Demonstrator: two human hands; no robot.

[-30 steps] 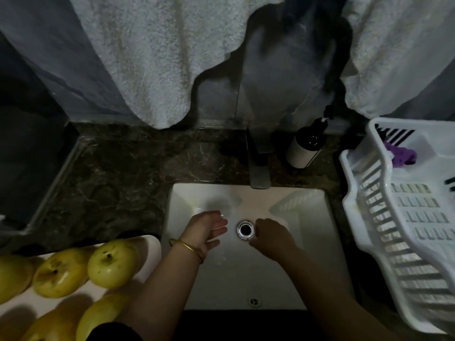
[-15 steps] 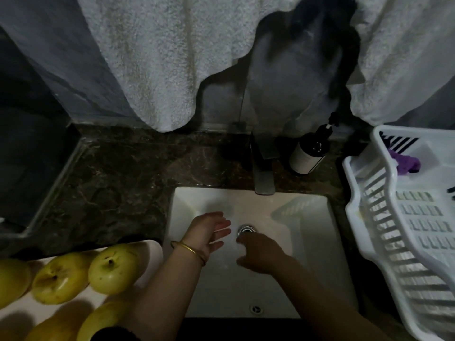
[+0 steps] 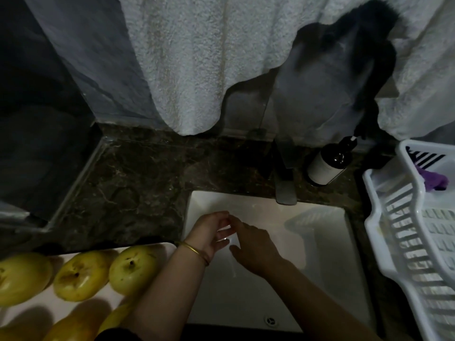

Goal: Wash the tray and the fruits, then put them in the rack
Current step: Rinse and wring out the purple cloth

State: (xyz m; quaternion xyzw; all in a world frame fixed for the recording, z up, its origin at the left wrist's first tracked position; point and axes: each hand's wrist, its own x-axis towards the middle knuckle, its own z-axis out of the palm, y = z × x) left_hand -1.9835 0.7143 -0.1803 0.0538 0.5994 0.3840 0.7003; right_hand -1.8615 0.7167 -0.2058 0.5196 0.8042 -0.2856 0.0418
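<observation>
Tray (image 3: pixel 168 246), white, near left on bench (image 3: pixel 138 188), bearing yellow-green fruits (image 3: pixel 134 267) (brown-flecked, stem ends up). Left hand (image 3: pixel 209 232), right hand (image 3: pixel 253 244): fingers loosely spread, touching each other, over sink (image 3: pixel 320 267). Rack (image 3: pixel 375 217), white slatted plastic, right.

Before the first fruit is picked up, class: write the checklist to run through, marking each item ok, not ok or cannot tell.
1. Hands free: left hand and right hand hold nothing, over the sink: ok.
2. Water flowing from the faucet: cannot tell.
3. Drain open: hidden under the hands: cannot tell.
4. Yellow apples within reach on the white tray, beside the left arm: ok.
5. Dish rack has room; only a purple item in its far corner: ok.
</observation>
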